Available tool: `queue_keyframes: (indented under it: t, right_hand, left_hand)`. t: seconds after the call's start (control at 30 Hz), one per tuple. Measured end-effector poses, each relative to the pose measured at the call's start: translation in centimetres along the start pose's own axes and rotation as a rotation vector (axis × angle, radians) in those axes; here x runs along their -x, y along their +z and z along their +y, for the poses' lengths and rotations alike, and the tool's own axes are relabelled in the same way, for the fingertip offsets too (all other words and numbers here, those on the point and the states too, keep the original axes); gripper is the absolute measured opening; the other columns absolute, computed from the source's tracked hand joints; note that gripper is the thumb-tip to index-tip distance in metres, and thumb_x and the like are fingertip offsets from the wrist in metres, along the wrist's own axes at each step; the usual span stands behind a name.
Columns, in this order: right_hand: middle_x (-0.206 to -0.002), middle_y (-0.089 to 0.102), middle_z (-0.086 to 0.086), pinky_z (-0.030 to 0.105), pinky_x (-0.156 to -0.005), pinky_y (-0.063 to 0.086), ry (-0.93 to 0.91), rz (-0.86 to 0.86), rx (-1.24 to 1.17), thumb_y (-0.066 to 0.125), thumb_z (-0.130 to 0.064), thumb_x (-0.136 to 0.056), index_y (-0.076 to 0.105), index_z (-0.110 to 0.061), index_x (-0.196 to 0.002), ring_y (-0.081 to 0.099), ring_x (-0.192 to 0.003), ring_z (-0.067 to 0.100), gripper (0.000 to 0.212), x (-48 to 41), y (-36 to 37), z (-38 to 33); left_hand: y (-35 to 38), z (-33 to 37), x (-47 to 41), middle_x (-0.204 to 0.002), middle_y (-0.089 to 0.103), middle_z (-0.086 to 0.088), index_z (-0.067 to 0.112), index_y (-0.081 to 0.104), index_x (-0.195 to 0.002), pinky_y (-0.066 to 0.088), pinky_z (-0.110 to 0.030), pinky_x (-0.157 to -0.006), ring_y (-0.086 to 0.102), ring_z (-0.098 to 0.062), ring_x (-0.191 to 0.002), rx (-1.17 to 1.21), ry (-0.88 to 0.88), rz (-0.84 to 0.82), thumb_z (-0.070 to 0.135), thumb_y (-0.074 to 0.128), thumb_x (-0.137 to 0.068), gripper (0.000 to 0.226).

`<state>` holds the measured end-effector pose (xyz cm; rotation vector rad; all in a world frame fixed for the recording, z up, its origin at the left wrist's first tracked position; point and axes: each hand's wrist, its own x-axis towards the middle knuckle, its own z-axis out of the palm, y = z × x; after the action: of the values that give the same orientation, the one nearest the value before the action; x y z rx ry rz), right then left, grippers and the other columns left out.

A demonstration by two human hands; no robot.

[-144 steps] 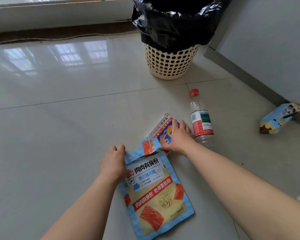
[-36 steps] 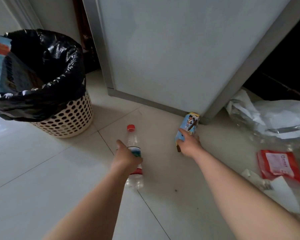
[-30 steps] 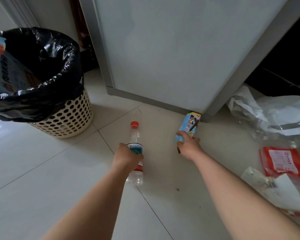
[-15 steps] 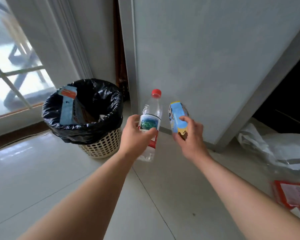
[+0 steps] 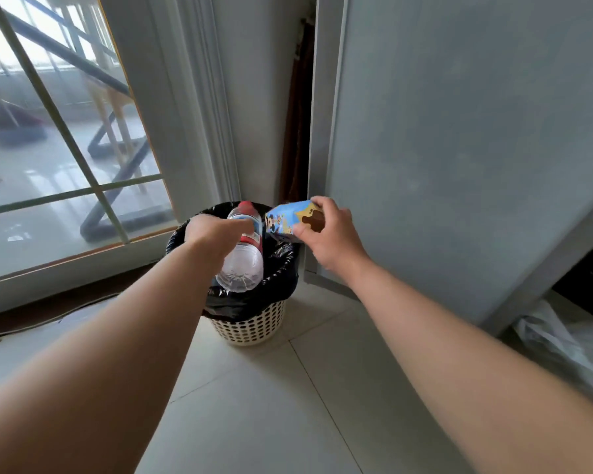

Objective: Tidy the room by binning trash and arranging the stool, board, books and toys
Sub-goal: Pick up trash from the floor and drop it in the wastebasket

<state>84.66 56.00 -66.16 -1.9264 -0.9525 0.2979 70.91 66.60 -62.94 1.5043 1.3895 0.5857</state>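
Pale tiled floor (image 5: 254,405); perforated bin (image 5: 250,323), crumpled plastic (image 5: 562,340).

two hands: left hand (image 5: 213,232), right hand (image 5: 331,241). one plastic bottle (image 5: 242,265). one blue carton (image 5: 285,218). one perforated bin (image 5: 250,328) with one black liner (image 5: 250,301). one crumpled plastic sheet (image 5: 562,340).

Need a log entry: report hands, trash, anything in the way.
Left hand grips water bottle above bin. Right hand pinches blue carton by bin rim. No obstruction seen.
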Motion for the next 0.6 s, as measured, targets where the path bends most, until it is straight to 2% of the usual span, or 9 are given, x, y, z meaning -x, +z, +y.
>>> queue_keyframes:
  t: [0.1,0.13,0.2,0.3,0.33,0.4,0.43,0.6]
  right_hand:
    - [-0.141,0.022,0.011,0.031,-0.110,0.028,0.059,-0.188,0.187,0.051,-0.039,-0.094,0.021,-0.019,-0.150,0.039,-0.130,0.027,0.066,-0.9,2.3,-0.7]
    - [-0.146,0.020,0.012,0.032,-0.112,0.025,0.095,-0.222,0.190,0.045,-0.038,-0.096,0.014,-0.018,-0.152,0.033,-0.135,0.028,0.067,-1.0,2.8,-0.6]
    - [-0.152,0.019,0.013,0.033,-0.113,0.021,0.135,-0.204,0.152,0.040,-0.033,-0.099,0.011,-0.016,-0.152,0.025,-0.141,0.027,0.063,-1.0,3.2,-0.4]
    - [-0.153,0.024,0.015,0.032,-0.112,0.023,0.149,-0.165,0.164,0.038,-0.026,-0.100,0.018,-0.012,-0.151,0.027,-0.141,0.027,0.056,0.0,2.1,0.7]
    - [-0.152,0.026,0.016,0.032,-0.111,0.024,0.159,-0.160,0.177,0.037,-0.026,-0.100,0.020,-0.012,-0.150,0.029,-0.140,0.027,0.056,0.5,1.5,1.2]
    - [-0.151,0.028,0.017,0.030,-0.110,0.025,0.185,-0.127,0.209,0.039,-0.027,-0.099,0.023,-0.011,-0.149,0.031,-0.139,0.027,0.055,1.9,-0.6,2.8]
    - [-0.150,0.029,0.017,0.029,-0.110,0.025,0.199,-0.106,0.223,0.042,-0.027,-0.099,0.024,-0.010,-0.149,0.031,-0.138,0.026,0.055,2.6,-1.5,3.6]
    - [-0.146,0.029,0.018,0.029,-0.108,0.027,0.306,0.003,0.309,0.048,-0.028,-0.097,0.030,-0.012,-0.146,0.033,-0.137,0.028,0.055,7.5,-9.3,8.7]
  left_hand:
    - [-0.3,0.0,-1.4,-0.052,0.054,-0.005,0.006,0.051,-0.062,0.037,-0.020,-0.044,0.048,-0.016,-0.043,-0.096,0.042,0.019,0.023,0.064,-0.084,0.031]
    - [-0.1,-0.2,-1.8,-0.051,0.050,-0.005,0.005,0.051,-0.064,0.037,-0.020,-0.044,0.046,-0.017,-0.043,-0.118,0.060,0.022,0.022,0.058,-0.088,0.031]
    - [0.4,-0.3,-2.0,-0.060,0.051,-0.008,0.004,0.051,-0.066,0.042,-0.026,-0.055,0.049,-0.024,-0.055,-0.176,0.125,0.056,0.022,0.054,-0.089,0.030]
    - [2.0,-0.4,-0.6,-0.073,0.061,-0.009,0.011,0.055,-0.074,0.053,-0.038,-0.073,0.057,-0.029,-0.070,-0.181,0.249,0.085,0.023,0.053,-0.086,0.017]
    - [2.8,-0.6,-0.2,-0.085,0.066,-0.008,0.015,0.060,-0.082,0.054,-0.037,-0.079,0.062,-0.029,-0.078,-0.159,0.276,0.073,0.024,0.053,-0.086,0.012]
    - [4.9,-0.2,1.6,-0.111,0.067,-0.004,0.017,0.065,-0.112,0.050,-0.032,-0.085,0.065,-0.026,-0.097,-0.139,0.331,0.033,0.026,0.053,-0.085,0.030]
    - [6.0,0.0,2.4,-0.117,0.066,-0.005,0.015,0.063,-0.119,0.048,-0.031,-0.087,0.064,-0.026,-0.101,-0.155,0.367,0.005,0.026,0.053,-0.085,0.037]
    - [13.4,0.7,8.7,-0.124,0.064,-0.008,0.014,0.062,-0.122,0.050,-0.033,-0.092,0.064,-0.028,-0.102,-0.129,0.440,-0.178,0.023,0.057,-0.086,0.038]
